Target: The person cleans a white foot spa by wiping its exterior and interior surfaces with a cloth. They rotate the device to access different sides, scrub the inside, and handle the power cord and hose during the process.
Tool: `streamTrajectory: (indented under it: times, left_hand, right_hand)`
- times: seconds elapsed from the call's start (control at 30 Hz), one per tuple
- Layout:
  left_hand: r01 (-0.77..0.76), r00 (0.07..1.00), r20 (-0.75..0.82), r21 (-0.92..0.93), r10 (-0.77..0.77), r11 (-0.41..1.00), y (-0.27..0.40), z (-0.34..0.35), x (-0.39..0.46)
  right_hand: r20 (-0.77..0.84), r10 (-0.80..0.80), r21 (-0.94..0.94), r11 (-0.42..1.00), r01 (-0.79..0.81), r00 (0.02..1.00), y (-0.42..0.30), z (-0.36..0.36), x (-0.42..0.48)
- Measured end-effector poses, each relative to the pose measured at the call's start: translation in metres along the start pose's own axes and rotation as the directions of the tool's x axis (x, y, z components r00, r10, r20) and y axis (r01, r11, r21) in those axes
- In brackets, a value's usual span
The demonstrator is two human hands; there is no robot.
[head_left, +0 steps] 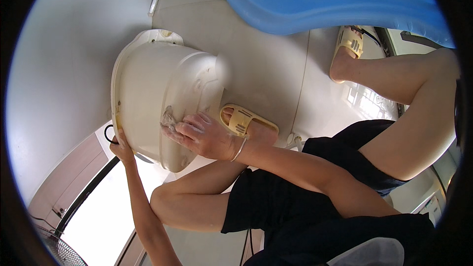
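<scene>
An off-white plastic bucket-like tub (144, 92) lies tilted on its side in front of me, its rim towards the left and its moulded base towards the right. My left hand (122, 150) grips the rim at the lower left, beside a thin black loop (109, 135). Against the outer side of the base, my right hand (203, 133) presses a wet grey scrubber or cloth (169, 117); which of the two I cannot tell. Whitish suds show on the right fingers. The tub's inside is hidden from view.
A large blue moulded plastic piece (325, 3) overhangs the tiled floor (266, 66) at the top. A pale curved surface (66, 81) rises on the left. My feet wear yellow slippers (240, 125). Part of a fan grille (61, 245) shows at lower left.
</scene>
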State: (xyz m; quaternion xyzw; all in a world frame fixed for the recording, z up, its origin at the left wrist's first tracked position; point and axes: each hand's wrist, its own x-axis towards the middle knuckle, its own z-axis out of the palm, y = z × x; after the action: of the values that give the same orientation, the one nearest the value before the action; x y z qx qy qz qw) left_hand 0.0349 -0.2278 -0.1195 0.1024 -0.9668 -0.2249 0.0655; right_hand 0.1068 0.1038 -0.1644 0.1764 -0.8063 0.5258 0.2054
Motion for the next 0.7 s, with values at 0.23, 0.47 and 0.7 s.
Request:
streamTrajectory:
  times: [0.23, 0.47, 0.7]
  left_hand:
    - [0.044, 0.999, 0.018, -0.030, -0.044, 0.999, 0.004, -0.001, -0.003]
    - [0.037, 0.999, 0.024, -0.034, -0.036, 0.999, -0.006, -0.002, 0.000]
    - [0.037, 0.999, -0.001, -0.106, -0.037, 0.994, 0.008, 0.004, -0.001]
  right_hand:
    - [-0.226, 0.499, 0.017, 0.861, -0.509, 0.837, 0.051, -0.025, 0.036]
    - [-0.240, 0.737, 0.483, 0.656, -0.581, 0.632, 0.049, 0.002, 0.008]
    - [-0.210, 0.759, 0.528, 0.619, -0.582, 0.616, 0.092, 0.004, 0.004]
